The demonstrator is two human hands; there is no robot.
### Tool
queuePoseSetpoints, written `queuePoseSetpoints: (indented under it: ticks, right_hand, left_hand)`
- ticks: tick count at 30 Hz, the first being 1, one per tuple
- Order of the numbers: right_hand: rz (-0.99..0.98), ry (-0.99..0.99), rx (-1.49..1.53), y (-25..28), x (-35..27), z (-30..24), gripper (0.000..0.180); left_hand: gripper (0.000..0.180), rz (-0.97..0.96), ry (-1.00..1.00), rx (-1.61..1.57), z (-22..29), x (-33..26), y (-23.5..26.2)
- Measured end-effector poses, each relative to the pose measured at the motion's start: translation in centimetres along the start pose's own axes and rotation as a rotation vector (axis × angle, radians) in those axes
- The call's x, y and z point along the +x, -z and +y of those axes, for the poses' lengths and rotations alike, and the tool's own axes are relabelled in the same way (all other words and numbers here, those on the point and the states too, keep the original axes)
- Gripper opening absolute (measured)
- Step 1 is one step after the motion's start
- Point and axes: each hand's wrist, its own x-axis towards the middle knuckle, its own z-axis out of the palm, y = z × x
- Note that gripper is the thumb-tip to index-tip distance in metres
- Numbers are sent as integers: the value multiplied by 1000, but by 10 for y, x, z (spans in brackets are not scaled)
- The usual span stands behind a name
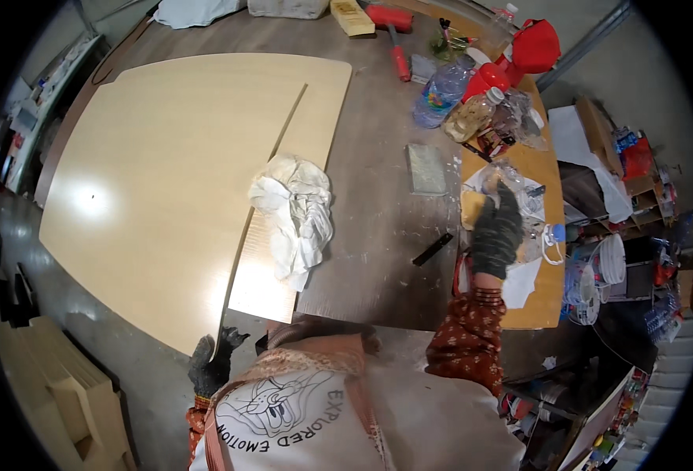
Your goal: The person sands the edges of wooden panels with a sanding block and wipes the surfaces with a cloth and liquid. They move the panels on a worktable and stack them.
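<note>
Workshop clutter ringed a big grey worktable (pixel 378 235) when I looked down through the head camera. Stacked pale board offcuts (pixel 56 385) sat on the floor at far left. Across the table lay a large light-wood panel (pixel 158 180), and my left hand (pixel 211 363), in a dark glove, hung at its near edge with fingers loosely curled, apparently gripping nothing. A crumpled white rag (pixel 295 216) rested on the panel's right-hand strip. Further right I saw a small grey block (pixel 426 169) and a black flat tool (pixel 433 249) on the bare tabletop. My right hand (pixel 495 231), also gloved, reached onto a side bench with fingers together, touching a yellow sponge (pixel 472 206) beside crinkled clear plastic (pixel 519 192); I could not tell whether it pinched it. Plastic bottles (pixel 456 102) stood beyond.
</note>
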Motion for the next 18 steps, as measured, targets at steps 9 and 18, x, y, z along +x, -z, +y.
queuePoseSetpoints:
  ticks: [9,18]
  right_hand:
    - [-264,-56,-286,-14,-8,4,72]
    - [-272,-5,-223,-38,-13,36,51]
  left_hand:
    - [27,41,51,-118,-20,4,-44]
    - [29,244,7,339,2,2,-58]
